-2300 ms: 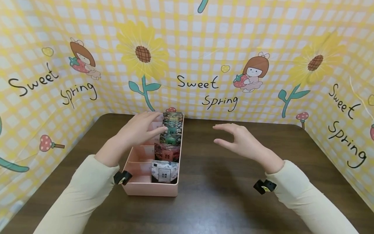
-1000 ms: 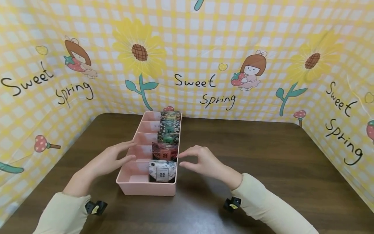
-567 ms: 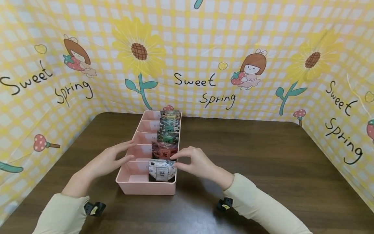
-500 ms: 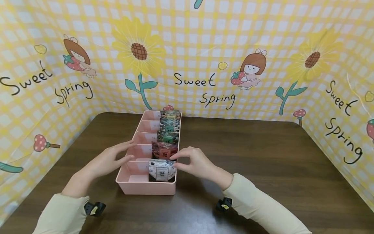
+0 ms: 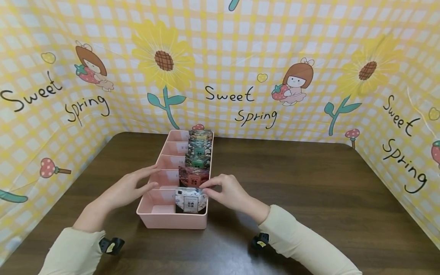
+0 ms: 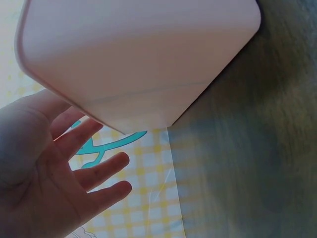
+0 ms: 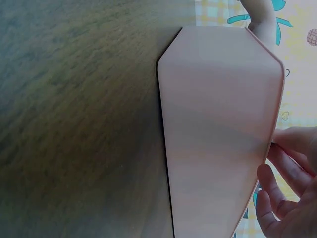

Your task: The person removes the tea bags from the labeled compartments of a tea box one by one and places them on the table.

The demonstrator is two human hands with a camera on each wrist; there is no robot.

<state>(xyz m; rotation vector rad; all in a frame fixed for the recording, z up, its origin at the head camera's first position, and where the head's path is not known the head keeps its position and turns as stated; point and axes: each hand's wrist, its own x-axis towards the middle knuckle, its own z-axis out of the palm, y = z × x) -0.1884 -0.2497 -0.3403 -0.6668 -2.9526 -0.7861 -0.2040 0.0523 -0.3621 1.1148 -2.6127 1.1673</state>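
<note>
A long pink divided box [image 5: 172,221] stands on the table, with small printed tea sachets upright along its right side. The white tea sachet [image 5: 190,201] is in the nearest compartment. At its top right corner my right hand [image 5: 231,193] pinches the edge between thumb and index finger. Behind it stands a red sachet [image 5: 194,177]; a green sachet [image 5: 198,162] is further back. My left hand [image 5: 123,191] is at the box's left rim, fingers loosely extended; the thumb reaches over the rim. In the right wrist view the box wall hides the sachets.
The dark wooden table [image 5: 292,183] extends to the right of the box. A yellow checked cloth [image 5: 233,57] with printed flowers hangs behind and at both sides. Black wrist cameras [image 5: 111,245] sit below each hand.
My right hand has moved left from the open table to the white sachet, and its thumb and index finger have closed on the corner. My left hand has come down nearer along the left rim.
</note>
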